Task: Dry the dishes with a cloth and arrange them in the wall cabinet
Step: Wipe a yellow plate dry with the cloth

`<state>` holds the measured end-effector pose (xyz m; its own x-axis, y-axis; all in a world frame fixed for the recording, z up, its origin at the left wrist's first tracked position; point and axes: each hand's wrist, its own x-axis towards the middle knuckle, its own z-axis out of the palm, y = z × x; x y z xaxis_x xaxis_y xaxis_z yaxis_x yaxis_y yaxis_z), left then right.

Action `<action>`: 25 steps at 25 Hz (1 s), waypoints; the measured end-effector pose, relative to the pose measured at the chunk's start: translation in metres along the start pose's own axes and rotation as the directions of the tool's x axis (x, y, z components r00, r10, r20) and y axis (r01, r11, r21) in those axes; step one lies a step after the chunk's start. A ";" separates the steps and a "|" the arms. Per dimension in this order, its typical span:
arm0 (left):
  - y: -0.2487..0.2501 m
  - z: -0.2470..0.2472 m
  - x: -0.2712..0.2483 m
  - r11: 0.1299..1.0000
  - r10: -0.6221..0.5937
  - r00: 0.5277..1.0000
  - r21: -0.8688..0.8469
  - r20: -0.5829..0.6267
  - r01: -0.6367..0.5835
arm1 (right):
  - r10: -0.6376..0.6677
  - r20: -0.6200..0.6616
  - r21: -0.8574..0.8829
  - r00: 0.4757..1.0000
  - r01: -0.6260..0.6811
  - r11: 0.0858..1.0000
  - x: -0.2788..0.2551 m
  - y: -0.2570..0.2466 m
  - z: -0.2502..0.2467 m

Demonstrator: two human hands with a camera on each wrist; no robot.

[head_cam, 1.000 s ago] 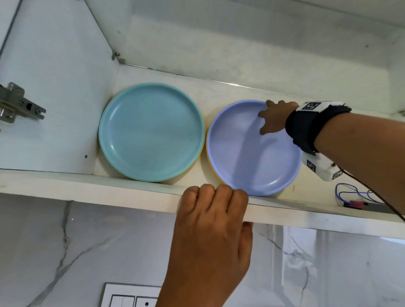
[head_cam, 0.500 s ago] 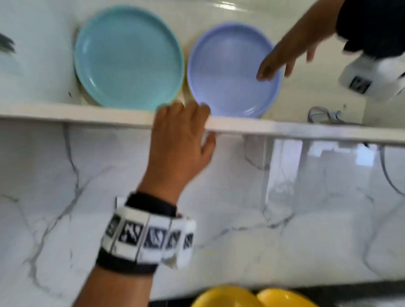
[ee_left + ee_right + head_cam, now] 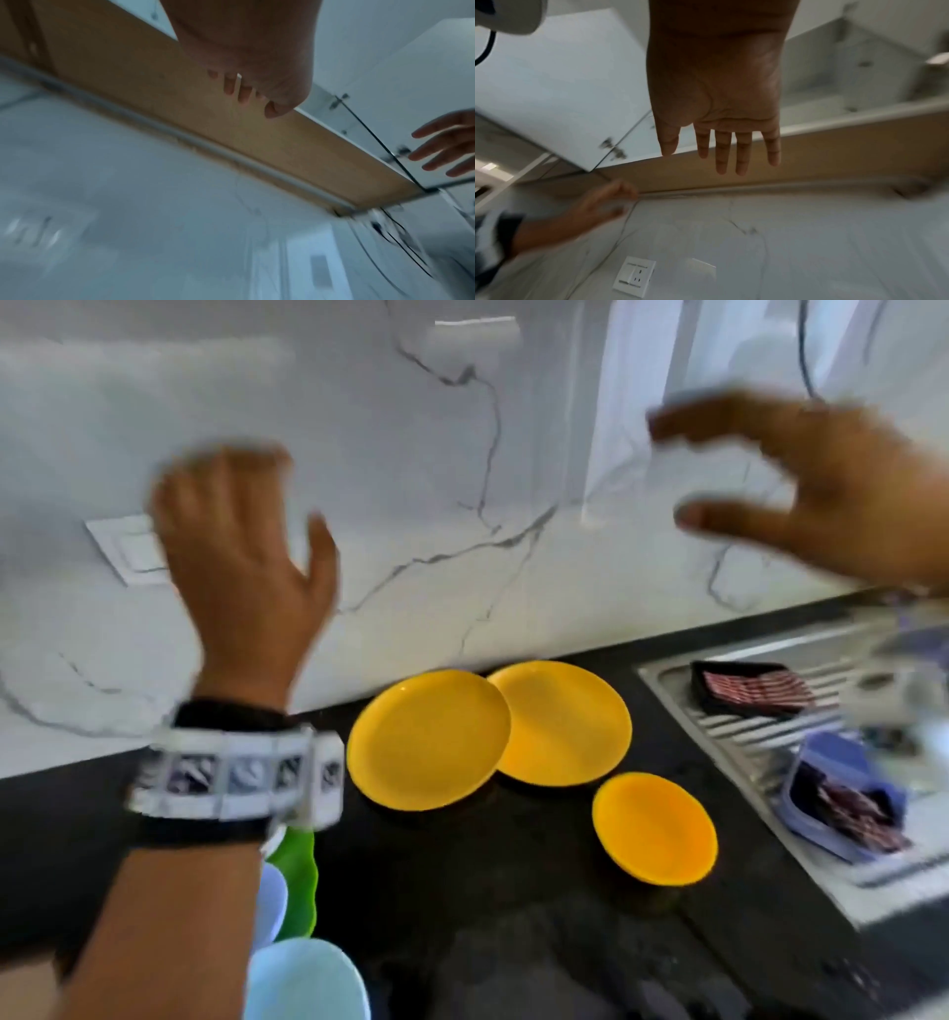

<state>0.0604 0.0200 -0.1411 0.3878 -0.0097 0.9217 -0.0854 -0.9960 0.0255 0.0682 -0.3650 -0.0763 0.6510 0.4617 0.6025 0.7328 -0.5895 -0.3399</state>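
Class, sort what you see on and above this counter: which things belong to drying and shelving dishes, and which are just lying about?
Belongs to the job:
- three yellow plates
- chequered cloth
- left hand and right hand, both empty
- cabinet underside

Lying about:
- wall socket
- blue tub on the sink drainer

Left hand (image 3: 246, 50) empty beneath tan cabinet underside (image 3: 231, 130).

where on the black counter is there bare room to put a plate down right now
Bare counter lies in front of the two large yellow plates, left of the small yellow plate. Another bare strip runs between that plate and the sink drainboard. It is crowded at the near left, by the green dish and pale bowls.
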 end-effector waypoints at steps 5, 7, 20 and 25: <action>0.096 0.069 -0.166 0.994 0.113 0.601 -0.088 0.791 -0.071 | 0.756 -0.072 0.098 0.651 -0.749 0.655 -0.194 0.149 0.069; 0.102 0.093 -0.205 0.994 -0.032 0.449 0.074 0.893 -0.076 | 0.890 -0.037 -0.011 0.455 -0.890 0.455 -0.251 0.202 0.083; 0.089 0.110 -0.240 0.978 0.032 0.520 0.080 0.853 -0.191 | 0.918 0.193 -0.405 0.348 -0.824 0.397 -0.313 0.267 0.113; 0.112 0.083 -0.200 0.961 -0.100 0.894 -0.192 0.436 0.200 | 0.898 0.244 -0.456 0.365 -0.774 0.438 -0.312 0.265 0.108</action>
<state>0.0494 -0.0974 -0.3541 0.7555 0.0519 0.6531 -0.1803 -0.9419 0.2835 0.0812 -0.5935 -0.4326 0.9444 -0.1995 -0.2614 -0.2733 -0.9184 -0.2863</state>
